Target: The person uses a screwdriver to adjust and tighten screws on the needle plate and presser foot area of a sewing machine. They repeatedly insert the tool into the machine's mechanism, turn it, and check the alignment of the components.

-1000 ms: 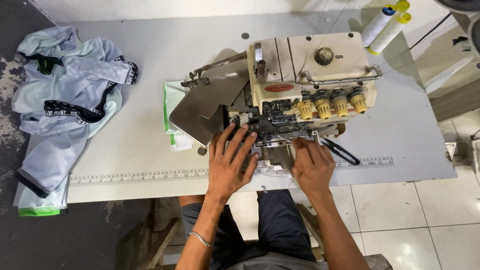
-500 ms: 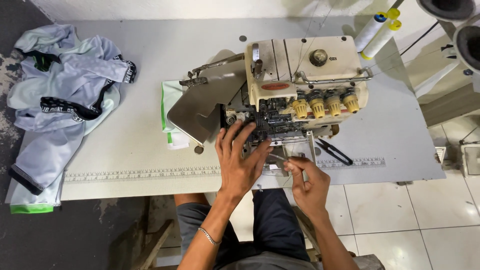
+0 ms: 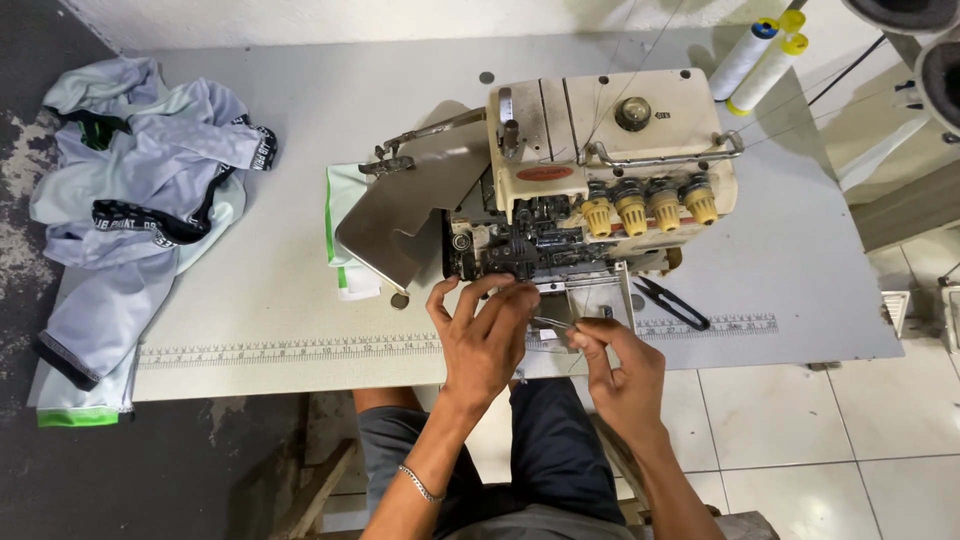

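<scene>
The left hand point(image 3: 487, 340) is reaching, fingers spread, into the sewing machine point(image 3: 590, 185) front; the right hand point(image 3: 622, 375) is pinching what may be tweezers point(image 3: 552, 323) below it. Threading looks unfinished; nothing is being sewn.

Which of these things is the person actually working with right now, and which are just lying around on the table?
In use:
- left hand at the open front of the overlock sewing machine
- right hand pinching tweezers

Lying about:
- pile of pale garments
- black thread snips
- two thread cones
- folded white-and-green cloth
</scene>
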